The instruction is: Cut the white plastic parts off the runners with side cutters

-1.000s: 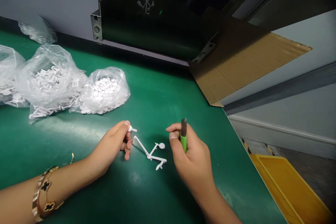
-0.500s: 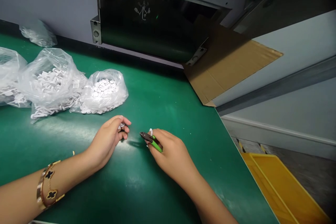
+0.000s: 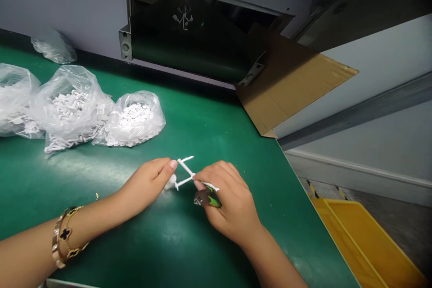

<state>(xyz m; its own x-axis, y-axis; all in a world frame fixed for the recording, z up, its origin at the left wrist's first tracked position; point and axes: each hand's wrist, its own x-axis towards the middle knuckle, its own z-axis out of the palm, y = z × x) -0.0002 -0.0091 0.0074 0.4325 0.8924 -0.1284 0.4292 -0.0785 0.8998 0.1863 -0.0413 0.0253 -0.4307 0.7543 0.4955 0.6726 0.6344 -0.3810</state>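
Pinching a branched white sprue (image 3: 184, 172) — left hand (image 3: 146, 184); right hand (image 3: 232, 202) also clutching green-handled cutters (image 3: 206, 198)

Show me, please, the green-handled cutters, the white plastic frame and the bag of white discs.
Green-handled cutters (image 3: 214, 201): head view, on the green handle.
White plastic frame (image 3: 185, 166): head view, on its upper arm.
Bag of white discs (image 3: 133, 119): head view, on its front.
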